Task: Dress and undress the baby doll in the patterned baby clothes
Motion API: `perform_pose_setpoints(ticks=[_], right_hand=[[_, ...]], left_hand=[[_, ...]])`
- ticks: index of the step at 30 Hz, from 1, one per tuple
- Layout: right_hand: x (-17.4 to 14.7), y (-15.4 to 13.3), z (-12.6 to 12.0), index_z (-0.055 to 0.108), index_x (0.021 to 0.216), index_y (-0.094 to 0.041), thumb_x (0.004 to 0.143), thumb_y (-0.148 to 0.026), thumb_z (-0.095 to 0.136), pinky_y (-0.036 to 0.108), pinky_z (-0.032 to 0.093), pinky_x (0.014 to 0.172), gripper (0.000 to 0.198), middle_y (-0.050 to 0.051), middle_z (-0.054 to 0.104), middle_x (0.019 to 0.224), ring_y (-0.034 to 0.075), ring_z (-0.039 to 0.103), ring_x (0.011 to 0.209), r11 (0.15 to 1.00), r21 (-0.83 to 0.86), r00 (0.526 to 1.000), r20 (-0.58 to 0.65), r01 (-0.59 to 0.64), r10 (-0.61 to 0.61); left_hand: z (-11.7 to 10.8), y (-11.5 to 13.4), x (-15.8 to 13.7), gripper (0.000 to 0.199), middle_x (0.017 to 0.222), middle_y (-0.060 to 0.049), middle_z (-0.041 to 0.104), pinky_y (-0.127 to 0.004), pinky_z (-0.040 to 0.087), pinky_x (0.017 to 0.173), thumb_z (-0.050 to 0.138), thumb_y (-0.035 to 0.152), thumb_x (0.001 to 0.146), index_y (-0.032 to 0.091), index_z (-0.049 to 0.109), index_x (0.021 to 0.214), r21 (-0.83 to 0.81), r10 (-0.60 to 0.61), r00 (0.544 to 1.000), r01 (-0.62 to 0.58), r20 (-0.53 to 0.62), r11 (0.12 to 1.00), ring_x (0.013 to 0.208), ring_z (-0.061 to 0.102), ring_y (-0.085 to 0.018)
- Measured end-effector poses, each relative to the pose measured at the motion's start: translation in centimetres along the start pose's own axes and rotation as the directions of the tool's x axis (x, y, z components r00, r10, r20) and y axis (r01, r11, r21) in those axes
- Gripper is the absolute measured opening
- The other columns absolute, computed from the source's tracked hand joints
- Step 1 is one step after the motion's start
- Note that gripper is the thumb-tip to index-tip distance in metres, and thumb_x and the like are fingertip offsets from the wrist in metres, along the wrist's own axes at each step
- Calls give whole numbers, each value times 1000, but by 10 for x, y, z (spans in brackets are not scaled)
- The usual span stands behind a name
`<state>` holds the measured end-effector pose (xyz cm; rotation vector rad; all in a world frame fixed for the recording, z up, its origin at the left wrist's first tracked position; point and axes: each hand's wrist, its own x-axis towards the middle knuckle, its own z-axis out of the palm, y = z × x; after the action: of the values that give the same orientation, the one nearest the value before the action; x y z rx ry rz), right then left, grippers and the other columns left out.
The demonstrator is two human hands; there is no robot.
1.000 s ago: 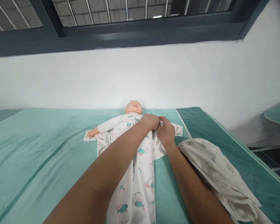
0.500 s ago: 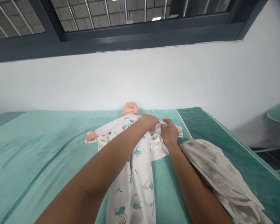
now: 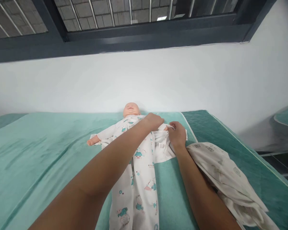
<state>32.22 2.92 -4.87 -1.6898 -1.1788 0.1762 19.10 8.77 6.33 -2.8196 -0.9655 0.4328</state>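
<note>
A baby doll (image 3: 131, 109) lies on its back with its head near the wall. It wears a white printed baby garment (image 3: 144, 179) with long legs. My left hand (image 3: 155, 121) is closed around the sleeved arm on the doll's right-hand side in the picture. Close by, my right hand (image 3: 177, 134) pinches the stretched edge of the white sleeve (image 3: 170, 126) at the cuff. A bit of the doll's hand shows between my two hands. Another white cloth layer (image 3: 163, 150) is spread beneath that arm. The doll's other arm (image 3: 93, 140) lies stretched out to the left.
A crumpled white printed cloth (image 3: 225, 175) lies right of my right forearm. The green bed cover (image 3: 50, 159) spreads under everything, with a darker green part (image 3: 230, 137) at right. Behind stand a white wall (image 3: 134, 80) and a barred window (image 3: 144, 32).
My right hand has moved slightly right, pulling the sleeve edge out, and part of the doll's hand now shows. The doll's head and body have shifted slightly left.
</note>
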Motion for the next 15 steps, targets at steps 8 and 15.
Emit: perform_pose_setpoints(ticks=[8,15], right_hand=[[11,9,-4,67,83,-18,58,-21,54,34,47,75,29,2,66,79,20,59,75,899,391,977,0,-198,215],[12,9,-4,63,86,-18,56,-25,63,32,53,70,30,5,69,86,19,65,79,727,641,955,36,-249,295]], left_hand=[[-21,-15,-38,38,102,-10,71,-36,46,83,60,8,75,22,60,110,39,-73,997,73,21,997,92,68,-26],[-32,-14,-50,34,100,-7,70,-33,46,73,57,10,77,23,56,108,-31,-86,996,85,-5,996,83,67,-23]])
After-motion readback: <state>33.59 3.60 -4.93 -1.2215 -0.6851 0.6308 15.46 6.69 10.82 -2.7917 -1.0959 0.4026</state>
